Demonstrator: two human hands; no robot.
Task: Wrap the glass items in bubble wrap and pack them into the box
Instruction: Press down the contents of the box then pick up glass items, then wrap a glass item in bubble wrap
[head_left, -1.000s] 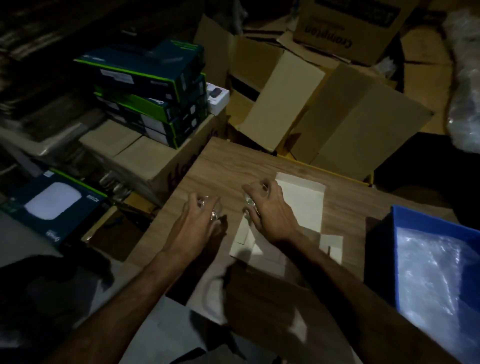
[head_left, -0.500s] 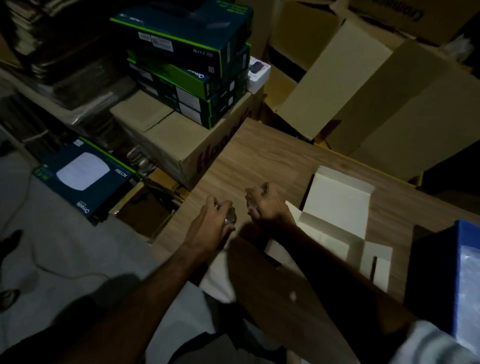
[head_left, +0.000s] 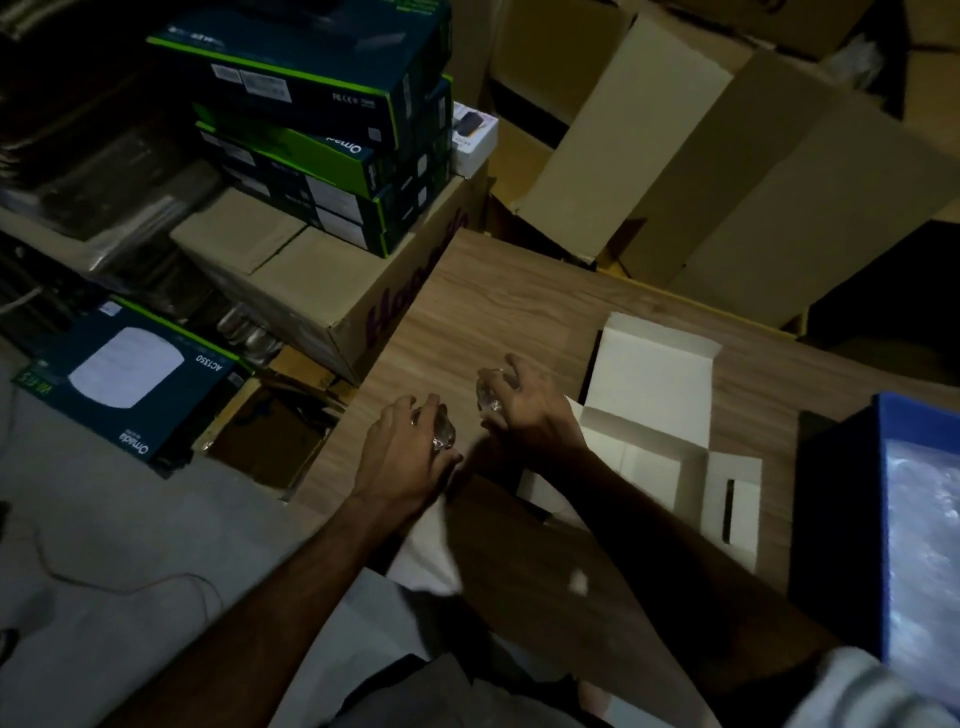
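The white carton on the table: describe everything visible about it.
The white carton is a small folding box of thin white card, lying opened out on the wooden table. Its lid flap stands back toward the far side, smaller flaps spread toward the near right, one with a dark slot. The inside is in shadow. The right forearm crosses its near left corner; actual contact cannot be told.

Dim light hides much. The left hand (head_left: 402, 457) curls over a clear glass item (head_left: 439, 434), covering most of it; its shape cannot be told. The right hand (head_left: 524, 410) likewise hides most of a second clear piece (head_left: 488, 395). At 3 o'clock the blue bin (head_left: 883, 519) is cut by the right edge, its shiny contents blurred. At 11 o'clock the stacked boxes (head_left: 322, 130) run off the top edge, their small print unreadable.
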